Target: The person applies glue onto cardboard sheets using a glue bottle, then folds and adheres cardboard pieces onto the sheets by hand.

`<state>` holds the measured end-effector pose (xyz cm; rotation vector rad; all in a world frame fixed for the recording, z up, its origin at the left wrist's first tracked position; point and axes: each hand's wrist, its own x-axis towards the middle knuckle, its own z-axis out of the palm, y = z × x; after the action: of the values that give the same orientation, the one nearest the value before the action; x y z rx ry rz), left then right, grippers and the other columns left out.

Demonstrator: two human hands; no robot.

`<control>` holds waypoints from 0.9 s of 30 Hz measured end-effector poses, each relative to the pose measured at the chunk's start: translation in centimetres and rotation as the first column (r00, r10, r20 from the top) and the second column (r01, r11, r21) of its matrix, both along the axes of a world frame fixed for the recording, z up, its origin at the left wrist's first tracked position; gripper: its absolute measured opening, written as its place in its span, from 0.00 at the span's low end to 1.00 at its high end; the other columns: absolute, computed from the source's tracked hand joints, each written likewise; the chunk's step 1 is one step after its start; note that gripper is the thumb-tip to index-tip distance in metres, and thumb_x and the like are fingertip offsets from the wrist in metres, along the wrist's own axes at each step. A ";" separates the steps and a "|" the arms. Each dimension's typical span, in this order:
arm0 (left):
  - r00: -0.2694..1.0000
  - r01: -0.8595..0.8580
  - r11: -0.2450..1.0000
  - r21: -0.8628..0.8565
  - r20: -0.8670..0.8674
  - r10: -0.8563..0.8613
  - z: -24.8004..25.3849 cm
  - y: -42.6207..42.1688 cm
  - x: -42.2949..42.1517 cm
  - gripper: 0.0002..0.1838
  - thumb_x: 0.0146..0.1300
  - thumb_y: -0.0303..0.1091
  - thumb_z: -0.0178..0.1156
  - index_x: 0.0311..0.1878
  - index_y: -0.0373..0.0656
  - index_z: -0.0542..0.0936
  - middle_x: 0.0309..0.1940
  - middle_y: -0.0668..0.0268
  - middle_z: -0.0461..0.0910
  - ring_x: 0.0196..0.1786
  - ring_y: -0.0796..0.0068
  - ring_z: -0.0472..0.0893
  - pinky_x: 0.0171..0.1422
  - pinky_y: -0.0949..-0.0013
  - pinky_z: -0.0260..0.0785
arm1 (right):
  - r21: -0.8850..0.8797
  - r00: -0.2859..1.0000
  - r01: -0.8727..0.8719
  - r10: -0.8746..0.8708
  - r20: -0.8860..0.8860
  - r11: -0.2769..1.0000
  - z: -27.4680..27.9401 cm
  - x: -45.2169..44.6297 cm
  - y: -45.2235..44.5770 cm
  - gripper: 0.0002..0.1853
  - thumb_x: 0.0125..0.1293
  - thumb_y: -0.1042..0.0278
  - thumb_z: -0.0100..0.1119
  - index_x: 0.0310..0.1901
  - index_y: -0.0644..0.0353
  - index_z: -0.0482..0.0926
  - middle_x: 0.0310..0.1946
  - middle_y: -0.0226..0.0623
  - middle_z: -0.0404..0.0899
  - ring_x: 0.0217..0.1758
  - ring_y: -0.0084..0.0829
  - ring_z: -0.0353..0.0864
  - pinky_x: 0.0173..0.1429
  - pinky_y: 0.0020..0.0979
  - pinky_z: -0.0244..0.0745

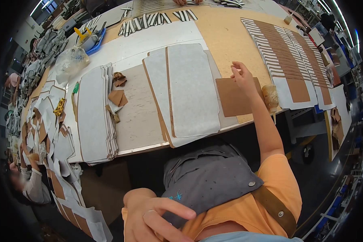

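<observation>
Right hand point(243, 76) stretched out over the table point(224, 40), fingers loosely bent and partly apart, nothing visible in grasp; at the upper part of a brown sheet point(232, 101), cannot tell if touching. Left hand point(155, 215) low in front of the grey apron point(209, 177), close to camera, fingers half open and spread, no hold on anything seen; partly cut off at the bottom. Brown sheet flat near the front table edge, between two white panels point(193, 92) and a yellowish bottle point(270, 97). Panels overlapping, slightly fanned, brown along their left edges, partly on a grey board point(135, 125). Bottle just beside the sheet, nozzle toward the front edge. Farther right, long striped panels point(280, 58), brown down the middle. To the left, stack of white panels point(94, 115), brown scraps point(117, 98) next to it. Behind, plastic bag point(71, 60), blue tray point(96, 47) and striped strips point(145, 24). Far left, co-worker in white top point(35, 187), blurry.
</observation>
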<state>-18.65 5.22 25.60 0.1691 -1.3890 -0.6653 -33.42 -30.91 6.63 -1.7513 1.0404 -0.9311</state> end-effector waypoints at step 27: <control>-0.122 -0.979 0.145 -0.145 0.980 0.156 -18.6 -12.3 22.7 0.23 0.64 0.40 0.52 0.57 0.34 0.69 0.58 0.49 0.68 0.58 0.47 0.70 0.61 0.56 0.63 | -0.204 0.450 0.296 -0.325 -0.832 0.933 0.3 -14.0 -0.4 0.41 0.60 0.35 0.46 0.62 0.66 0.61 0.53 0.60 0.70 0.56 0.54 0.71 0.57 0.45 0.67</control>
<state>4.01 -7.10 6.95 2.2828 -1.5864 0.0382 -47.38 -31.32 6.97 -2.1240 2.0647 -0.1725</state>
